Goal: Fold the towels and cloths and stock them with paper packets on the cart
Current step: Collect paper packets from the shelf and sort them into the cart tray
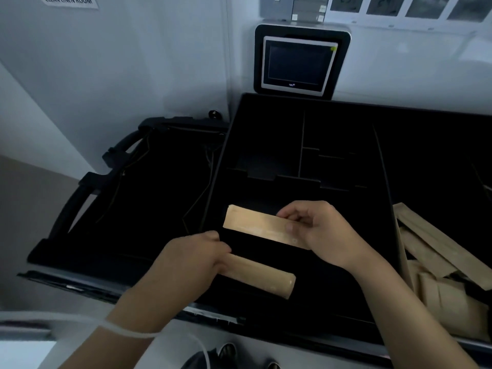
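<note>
While over tray [346, 145] | L hand [197, 251] grip clamps packet [263, 280] | R hand [316, 227] pinches 2nd packet [255, 227]

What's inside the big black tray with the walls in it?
Two tan paper packets, one held by each hand, inside the black divided tray. Farther compartments look dark; contents unclear.

The right hand [323, 230] pinches one paper packet [263, 227] over the black tray [266, 161]; the left hand [197, 253] grips another packet [263, 279].
</note>
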